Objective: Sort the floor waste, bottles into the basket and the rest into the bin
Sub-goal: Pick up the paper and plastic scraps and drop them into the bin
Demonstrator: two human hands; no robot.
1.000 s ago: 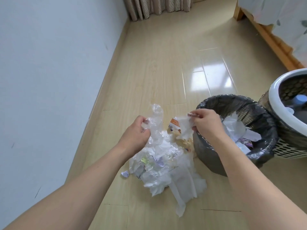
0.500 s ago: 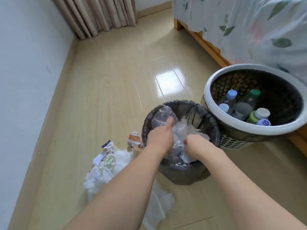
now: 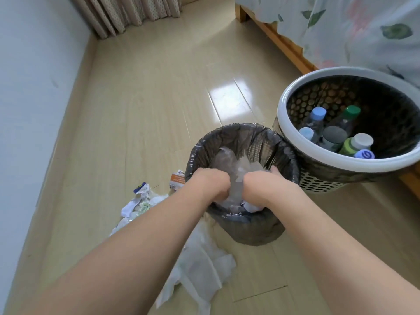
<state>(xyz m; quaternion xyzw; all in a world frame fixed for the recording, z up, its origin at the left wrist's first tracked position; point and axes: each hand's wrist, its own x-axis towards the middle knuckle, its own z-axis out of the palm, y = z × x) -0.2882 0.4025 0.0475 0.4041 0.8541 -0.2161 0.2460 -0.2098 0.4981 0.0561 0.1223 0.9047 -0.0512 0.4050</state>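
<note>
Head view, going from the left side: a pile of floor waste [image 3: 141,202] lies on the wooden floor at the lower left of the frame. It is made of crumpled wrappers and scraps, and a small orange carton [image 3: 177,179] sits just beside the bin. A big white tissue sheet [image 3: 200,264] is spread on the floor low in the middle, partly under the left arm. All of this looks very light, soft and floppy. I think it is best to scrunch it into a ball from the middle, because a loose edge would slip or tear. The carton looks stiffer and could be pinched by its sides.

Next comes the bin [image 3: 247,228], lined with a dark bag. Both hands are down inside it. The left hand [image 3: 210,181] is curled, with its fingers pushed into a clear plastic wrap [image 3: 229,163]. The right hand [image 3: 261,184] is curled too, on white paper and the same wrap. Each grip looks closed on the waste, pressing it down. The wrap is thin and springy, so I think it may puff back up when let go.

At the right of the frame stands the basket [image 3: 295,142] with a white rim, touching the bin. 6 or so bottles [image 3: 334,137] stand inside it. I see no bottle left on the floor.
</note>
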